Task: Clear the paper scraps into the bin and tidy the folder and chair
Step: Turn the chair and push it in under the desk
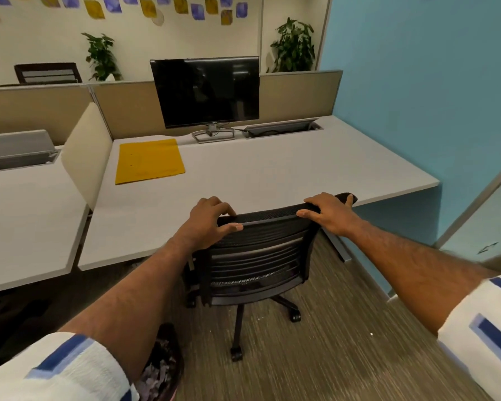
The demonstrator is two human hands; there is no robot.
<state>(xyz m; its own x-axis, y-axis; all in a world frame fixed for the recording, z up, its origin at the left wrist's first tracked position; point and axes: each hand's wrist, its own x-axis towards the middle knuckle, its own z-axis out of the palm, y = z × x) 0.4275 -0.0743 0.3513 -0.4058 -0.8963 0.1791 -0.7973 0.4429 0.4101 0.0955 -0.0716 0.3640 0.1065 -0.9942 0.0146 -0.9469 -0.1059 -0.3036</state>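
A black mesh office chair (258,256) stands at the front edge of the grey desk (272,175), its back toward me. My left hand (209,224) grips the left end of the backrest's top rail. My right hand (330,214) rests over the right end of that rail, fingers curled on it. A closed yellow folder (148,161) lies flat on the desk's left part, near the divider. A dark bin (162,366) holding paper scraps sits on the floor at my lower left, partly hidden by my left arm.
A black monitor (206,92) stands at the back of the desk beside a cable tray (281,128). A cream divider (87,151) separates a second desk (26,215) on the left. A blue wall (417,82) closes the right side. Small white specks lie on the carpet (344,342).
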